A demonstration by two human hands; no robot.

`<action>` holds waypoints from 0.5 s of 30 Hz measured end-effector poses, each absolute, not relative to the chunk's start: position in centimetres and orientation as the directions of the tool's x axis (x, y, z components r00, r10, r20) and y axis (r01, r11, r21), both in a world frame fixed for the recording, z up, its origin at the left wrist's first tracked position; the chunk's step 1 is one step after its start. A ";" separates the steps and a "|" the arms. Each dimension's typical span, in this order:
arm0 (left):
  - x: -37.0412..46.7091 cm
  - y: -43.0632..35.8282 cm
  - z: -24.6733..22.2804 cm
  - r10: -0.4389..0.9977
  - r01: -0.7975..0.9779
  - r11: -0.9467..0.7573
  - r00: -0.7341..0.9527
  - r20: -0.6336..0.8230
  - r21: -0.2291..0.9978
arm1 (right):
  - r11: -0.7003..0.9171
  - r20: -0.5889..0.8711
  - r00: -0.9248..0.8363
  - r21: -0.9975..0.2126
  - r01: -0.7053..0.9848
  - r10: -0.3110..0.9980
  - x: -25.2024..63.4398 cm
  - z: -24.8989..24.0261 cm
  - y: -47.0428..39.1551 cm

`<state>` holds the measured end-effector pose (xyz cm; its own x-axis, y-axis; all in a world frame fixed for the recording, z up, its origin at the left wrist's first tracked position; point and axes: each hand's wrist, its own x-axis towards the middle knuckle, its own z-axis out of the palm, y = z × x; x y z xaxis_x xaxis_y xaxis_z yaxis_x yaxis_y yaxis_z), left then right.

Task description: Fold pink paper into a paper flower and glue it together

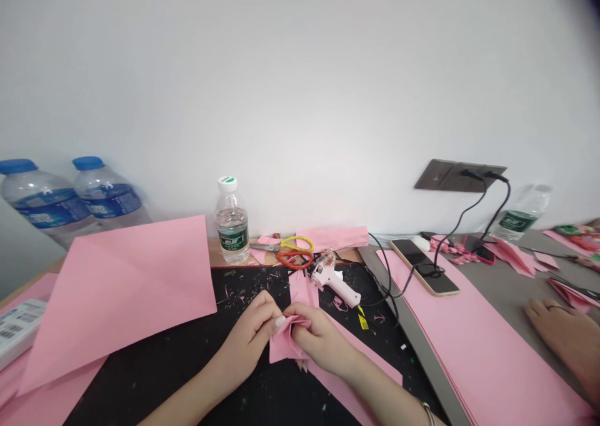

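Between my two hands is a small folded piece of pink paper (282,346), held above the black mat (154,363). My left hand (255,326) pinches its upper left edge, the thumb against the folds. From the other side my right hand (321,335) grips it, thumb and curled fingers closed on the creased layers. A pale pink glue gun (338,285) lies just beyond my right hand. Scissors with yellow and red handles (296,260) rest behind it. Under my right forearm runs a long pink paper strip (375,371).
A large pink sheet (135,288) stands tilted at left, near two blue-capped bottles (105,195). A water bottle (233,226) stands by the wall. At right, a phone (424,267) lies on pink sheets (487,338), with cables to a wall socket (450,176). Another person's hand (562,332) rests far right.
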<state>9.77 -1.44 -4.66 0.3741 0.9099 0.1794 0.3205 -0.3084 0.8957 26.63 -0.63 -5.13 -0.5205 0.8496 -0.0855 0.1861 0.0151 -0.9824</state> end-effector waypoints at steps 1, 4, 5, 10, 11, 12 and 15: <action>9.8 -1.4 -4.7 0.911 0.315 -0.305 0.371 0.180 0.899 | 0.028 -0.076 -0.516 -0.981 0.192 0.853 26.6 -5.1 -0.6; 9.8 -1.4 -4.7 0.913 0.299 -0.297 0.366 0.178 0.907 | 0.114 -0.006 -0.489 -0.970 0.215 0.872 26.6 -5.0 -0.5; 9.8 -1.4 -4.7 0.915 0.300 -0.293 0.365 0.174 0.908 | 0.133 0.012 -0.485 -0.967 0.217 0.874 26.7 -4.9 -0.4; 9.8 -1.4 -4.9 0.920 0.303 -0.282 0.354 0.167 0.910 | 0.096 -0.008 -0.485 -0.977 0.189 0.874 26.7 -4.8 -0.3; 9.9 -1.4 -4.9 0.920 0.301 -0.282 0.354 0.168 0.911 | 0.090 -0.011 -0.479 -0.978 0.188 0.878 26.7 -4.8 -0.3; 9.9 -1.4 -4.9 0.919 0.300 -0.284 0.356 0.169 0.911 | 0.088 -0.011 -0.474 -0.978 0.187 0.880 26.6 -4.7 -0.3; 9.9 -1.4 -4.9 0.913 0.309 -0.299 0.369 0.176 0.903 | 0.084 -0.016 -0.470 -0.978 0.191 0.882 26.5 -4.6 -0.4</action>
